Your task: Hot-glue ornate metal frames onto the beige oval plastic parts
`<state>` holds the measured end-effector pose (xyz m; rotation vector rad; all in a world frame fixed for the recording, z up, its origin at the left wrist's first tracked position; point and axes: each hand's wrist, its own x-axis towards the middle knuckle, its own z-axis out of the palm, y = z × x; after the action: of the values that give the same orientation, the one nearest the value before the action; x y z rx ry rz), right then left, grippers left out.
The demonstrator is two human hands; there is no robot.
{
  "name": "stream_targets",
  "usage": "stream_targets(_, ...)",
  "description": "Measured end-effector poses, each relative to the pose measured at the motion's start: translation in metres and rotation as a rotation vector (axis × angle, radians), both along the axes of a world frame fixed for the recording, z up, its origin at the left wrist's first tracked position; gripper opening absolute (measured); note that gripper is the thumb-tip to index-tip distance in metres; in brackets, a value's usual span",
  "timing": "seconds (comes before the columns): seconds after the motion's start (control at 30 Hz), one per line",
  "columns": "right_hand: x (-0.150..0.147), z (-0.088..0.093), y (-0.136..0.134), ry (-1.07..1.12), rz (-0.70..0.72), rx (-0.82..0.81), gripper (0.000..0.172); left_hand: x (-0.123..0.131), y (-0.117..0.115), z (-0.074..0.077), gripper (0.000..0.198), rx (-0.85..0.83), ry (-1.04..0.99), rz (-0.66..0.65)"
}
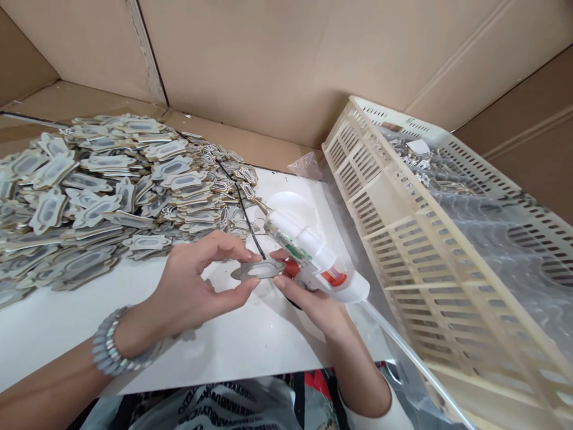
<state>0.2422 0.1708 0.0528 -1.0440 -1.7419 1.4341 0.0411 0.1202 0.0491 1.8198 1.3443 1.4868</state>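
Note:
My left hand point(190, 286) is closed in a pinch, thumb and forefinger on the near and far edges of a small grey oval frame piece point(244, 273) with an opening in its middle. My right hand point(320, 304) grips a white hot glue gun point(302, 242) with an orange trigger. Its thumb and a fingertip also meet the right end of the frame piece. The gun's nozzle points up and left, above the white table. Out of its back runs a long pale glue stick point(414, 355). The gun's handle is mostly hidden by my right hand.
A large heap of similar frame pieces point(102, 161) covers the left of the white table point(197, 352). On the right stands a cream slatted plastic crate point(380, 215) holding clear plastic layers and small metallic pieces point(421, 158). Cardboard walls point(250, 65) close off the back.

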Motion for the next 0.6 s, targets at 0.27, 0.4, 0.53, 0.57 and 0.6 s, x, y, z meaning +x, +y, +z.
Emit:
stream_targets(0.27,-0.001,-0.004,0.000,0.037,0.003,0.025,0.037,0.004,0.002,0.006,0.037,-0.224,-0.442,-0.127)
stream_targets(0.4,-0.004,-0.006,-0.003,0.129,-0.045,0.028,0.032,0.004,0.008,0.004,0.052,-0.410,-0.614,-0.298)
stream_targets(0.53,-0.007,-0.005,-0.005,0.137,-0.055,0.022,0.029,0.009,0.009,-0.003,0.044,-0.564,-0.754,-0.302)
stream_targets(0.57,-0.007,-0.005,-0.005,0.134,-0.054,0.025,0.028,0.011,0.009,-0.004,0.041,-0.594,-0.792,-0.286)
stream_targets(0.6,-0.008,-0.004,-0.005,0.130,-0.061,0.029,0.029,0.013,0.009,-0.005,0.039,-0.615,-0.820,-0.270)
